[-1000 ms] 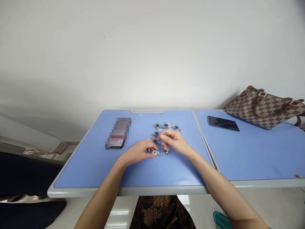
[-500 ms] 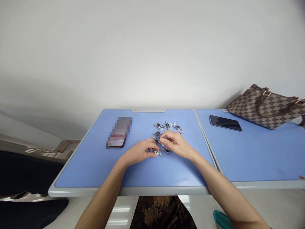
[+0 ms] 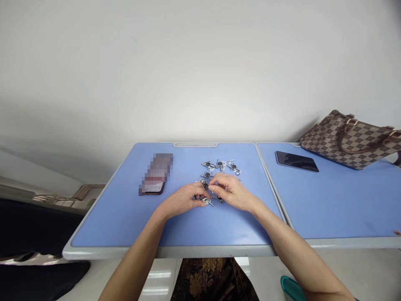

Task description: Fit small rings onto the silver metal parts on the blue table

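Several small metal fittings with black centres lie scattered in the middle of the blue table. My left hand rests on the table with its fingertips pinched on one metal fitting. My right hand is lowered among the fittings just to the right, fingers curled and pinched on a small piece that I cannot make out. The two hands' fingertips nearly meet.
A phone with a blurred screen lies left of the fittings. On the adjoining blue table to the right lie a dark phone and a brown checkered handbag. A white wall stands behind.
My right hand has come down from above the fittings toward the table and closer to my left hand. The left hand has stayed nearly still.
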The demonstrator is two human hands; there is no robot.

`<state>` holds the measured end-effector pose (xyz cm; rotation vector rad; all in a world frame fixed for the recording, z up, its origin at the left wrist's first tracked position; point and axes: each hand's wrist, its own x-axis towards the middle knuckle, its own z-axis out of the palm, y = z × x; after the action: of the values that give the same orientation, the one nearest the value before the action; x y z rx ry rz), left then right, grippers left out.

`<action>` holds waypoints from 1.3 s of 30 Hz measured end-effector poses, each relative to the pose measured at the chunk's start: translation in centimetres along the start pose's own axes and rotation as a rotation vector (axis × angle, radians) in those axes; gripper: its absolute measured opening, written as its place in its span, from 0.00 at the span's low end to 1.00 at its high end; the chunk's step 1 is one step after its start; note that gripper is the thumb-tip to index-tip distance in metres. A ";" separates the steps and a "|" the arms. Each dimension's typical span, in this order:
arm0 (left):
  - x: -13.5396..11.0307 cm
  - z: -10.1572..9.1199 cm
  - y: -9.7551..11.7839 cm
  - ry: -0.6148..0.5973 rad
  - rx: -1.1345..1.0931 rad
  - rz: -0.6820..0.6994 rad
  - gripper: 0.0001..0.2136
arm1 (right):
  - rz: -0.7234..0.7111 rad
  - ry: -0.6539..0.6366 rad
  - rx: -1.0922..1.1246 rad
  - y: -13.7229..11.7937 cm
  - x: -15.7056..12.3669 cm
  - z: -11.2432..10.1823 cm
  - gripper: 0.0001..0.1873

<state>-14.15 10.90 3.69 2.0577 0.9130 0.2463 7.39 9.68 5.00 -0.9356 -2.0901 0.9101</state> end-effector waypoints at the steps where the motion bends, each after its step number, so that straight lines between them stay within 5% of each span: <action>1: 0.0 0.0 0.0 0.000 0.002 -0.002 0.09 | -0.008 0.002 -0.001 0.0 0.0 0.0 0.11; 39: 0.1 0.7 0.2 0.028 0.126 0.010 0.06 | -0.078 -0.014 -0.157 -0.3 -0.3 0.7 0.06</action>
<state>-13.66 10.40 3.39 2.1794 0.9571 0.2282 6.85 9.07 4.75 -0.9218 -2.2192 0.7224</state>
